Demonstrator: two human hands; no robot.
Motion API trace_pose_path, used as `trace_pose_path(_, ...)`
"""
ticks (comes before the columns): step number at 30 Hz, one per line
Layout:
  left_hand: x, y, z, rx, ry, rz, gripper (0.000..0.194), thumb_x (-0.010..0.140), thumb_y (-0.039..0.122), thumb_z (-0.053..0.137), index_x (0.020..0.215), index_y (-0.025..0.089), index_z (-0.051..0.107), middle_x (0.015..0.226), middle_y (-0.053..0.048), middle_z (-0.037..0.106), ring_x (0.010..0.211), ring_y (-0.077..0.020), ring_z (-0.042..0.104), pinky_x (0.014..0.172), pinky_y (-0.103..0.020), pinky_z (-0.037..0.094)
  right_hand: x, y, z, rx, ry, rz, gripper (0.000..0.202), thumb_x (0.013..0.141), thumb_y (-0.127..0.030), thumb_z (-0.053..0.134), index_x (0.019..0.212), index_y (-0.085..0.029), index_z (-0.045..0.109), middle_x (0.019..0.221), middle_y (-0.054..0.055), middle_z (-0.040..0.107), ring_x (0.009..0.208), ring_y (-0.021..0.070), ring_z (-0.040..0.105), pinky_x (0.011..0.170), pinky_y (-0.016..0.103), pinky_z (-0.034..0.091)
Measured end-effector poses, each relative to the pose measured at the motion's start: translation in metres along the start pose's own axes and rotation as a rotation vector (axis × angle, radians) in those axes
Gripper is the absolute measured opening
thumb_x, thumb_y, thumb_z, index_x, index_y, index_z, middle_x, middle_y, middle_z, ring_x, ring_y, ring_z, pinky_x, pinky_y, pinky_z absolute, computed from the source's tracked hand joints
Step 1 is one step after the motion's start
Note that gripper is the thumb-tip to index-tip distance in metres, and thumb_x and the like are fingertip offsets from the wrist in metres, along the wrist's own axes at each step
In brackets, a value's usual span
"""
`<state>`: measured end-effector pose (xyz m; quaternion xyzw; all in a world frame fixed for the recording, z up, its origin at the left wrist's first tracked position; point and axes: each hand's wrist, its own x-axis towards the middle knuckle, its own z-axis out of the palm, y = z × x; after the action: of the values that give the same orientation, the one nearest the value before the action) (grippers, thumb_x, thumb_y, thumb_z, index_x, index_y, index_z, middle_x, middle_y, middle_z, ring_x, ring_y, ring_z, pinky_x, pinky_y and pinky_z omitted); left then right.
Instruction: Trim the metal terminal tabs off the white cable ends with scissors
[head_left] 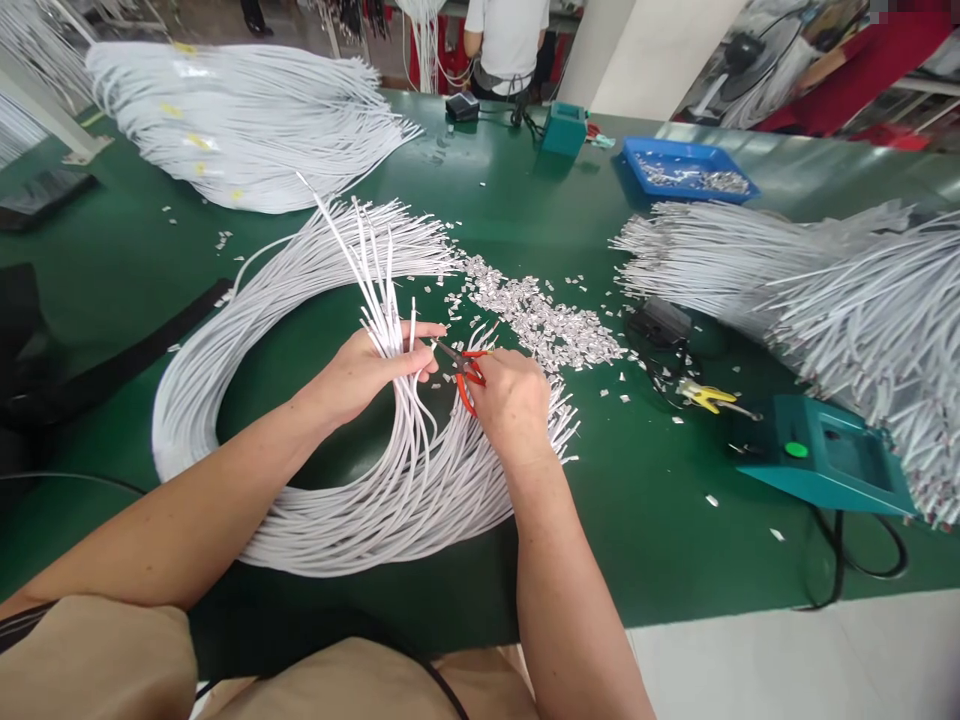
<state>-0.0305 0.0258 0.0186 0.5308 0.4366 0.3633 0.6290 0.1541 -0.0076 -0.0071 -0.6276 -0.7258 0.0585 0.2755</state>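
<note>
A bunch of white cables [386,325] stands up through the grip of my left hand [367,368], their loose ends pointing up and away. Thumb and fingers of that hand pinch a cable end in front. My right hand [514,395] is closed round red-handled pliers or cutters [466,372], whose dark jaws reach to the left fingertips. Whether the jaws touch the cable end is too small to tell. Below both hands lies a large coil of white cables [202,375], open in the middle. Many small silvery-white pieces [540,315] are heaped beyond my right hand.
More white cable bundles lie back left [240,125] and right [705,255]. A blue tray [682,170] holds small pieces. On the right are yellow-handled pliers [705,396] and a teal device [825,455] with a green button. A person [506,45] is beyond the green table [600,570].
</note>
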Motion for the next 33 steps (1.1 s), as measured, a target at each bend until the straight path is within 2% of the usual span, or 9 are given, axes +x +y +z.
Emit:
trace_pose_path(5,0.0,-0.001,0.002,-0.016,-0.013,0.011,0.047,0.075,0.031,0.074,0.119,0.018,0.063,0.072,0.001,0.062,0.071,-0.0147,0.06,0.075,-0.031,0.048,0.007,-0.014,0.001,0.777,0.012,0.315,0.024,0.079,-0.042,0.065,0.071,-0.019,0.068,0.076,0.001,0.067,0.066,0.0135,0.055,0.063,0.027,0.04)
trace_pose_path(9,-0.001,-0.002,0.004,0.0,-0.046,0.016,0.053,0.074,0.033,0.075,0.123,0.018,0.06,0.076,-0.001,0.065,0.074,-0.0164,0.062,0.078,-0.032,0.048,0.012,-0.026,0.005,1.227,-0.051,0.396,0.025,0.076,-0.043,0.066,0.079,-0.019,0.07,0.067,-0.001,0.065,0.061,0.0128,0.056,0.067,0.029,0.046)
trace_pose_path(11,-0.001,-0.003,0.004,0.026,-0.022,0.032,0.044,0.078,0.039,0.07,0.117,0.019,0.065,0.089,-0.005,0.068,0.085,-0.019,0.063,0.082,-0.033,0.047,0.012,-0.026,0.005,1.253,0.051,0.427,0.021,0.075,-0.04,0.066,0.076,-0.02,0.068,0.068,-0.001,0.064,0.063,0.013,0.057,0.07,0.03,0.048)
trace_pose_path(13,-0.001,-0.005,0.003,0.081,0.027,0.048,0.037,0.081,0.045,0.065,0.108,0.019,0.07,0.1,-0.008,0.068,0.095,-0.0213,0.061,0.085,-0.033,0.045,0.011,-0.023,0.003,1.123,0.308,0.485,0.017,0.076,-0.036,0.067,0.078,-0.02,0.067,0.078,0.001,0.066,0.072,0.014,0.059,0.076,0.031,0.048)
trace_pose_path(15,-0.001,-0.005,0.001,0.145,0.045,0.05,0.035,0.081,0.046,0.064,0.102,0.019,0.073,0.095,-0.007,0.067,0.093,-0.0212,0.06,0.083,-0.033,0.044,0.01,-0.019,0.0,0.954,0.553,0.512,0.018,0.078,-0.035,0.065,0.088,-0.02,0.066,0.091,0.003,0.066,0.081,0.0153,0.06,0.081,0.033,0.047)
trace_pose_path(17,0.0,-0.005,0.001,0.167,0.025,0.044,0.034,0.08,0.044,0.066,0.102,0.019,0.072,0.082,-0.005,0.065,0.084,-0.0193,0.059,0.08,-0.033,0.043,0.01,-0.017,-0.003,0.9,0.635,0.489,0.021,0.081,-0.036,0.061,0.095,-0.021,0.066,0.097,0.005,0.066,0.088,0.0167,0.06,0.085,0.035,0.047)
trace_pose_path(26,0.0,0.002,0.004,0.086,-0.165,-0.01,0.028,0.078,0.033,0.068,0.091,0.021,0.046,0.063,0.002,0.062,0.065,-0.0167,0.058,0.065,-0.031,0.04,0.015,-0.021,-0.008,1.349,0.006,0.473,0.027,0.078,-0.04,0.066,0.06,-0.02,0.064,0.072,0.003,0.065,0.063,0.0123,0.053,0.064,0.029,0.047)
trace_pose_path(30,0.0,-0.001,0.005,0.054,-0.223,0.013,0.025,0.078,0.031,0.068,0.085,0.021,0.046,0.067,0.001,0.062,0.07,-0.0165,0.061,0.068,-0.031,0.044,0.014,-0.027,-0.006,1.452,-0.095,0.455,0.018,0.069,-0.037,0.075,0.072,-0.02,0.069,0.071,-0.001,0.065,0.058,0.0097,0.051,0.062,0.028,0.047)
trace_pose_path(33,0.0,-0.003,0.007,-0.02,-0.131,0.013,0.027,0.074,0.029,0.073,0.083,0.02,0.05,0.071,0.002,0.061,0.07,-0.0152,0.062,0.067,-0.029,0.045,0.012,-0.032,-0.001,1.421,-0.063,0.442,0.023,0.068,-0.041,0.074,0.077,-0.02,0.069,0.067,-0.002,0.064,0.057,0.0108,0.054,0.061,0.029,0.048)
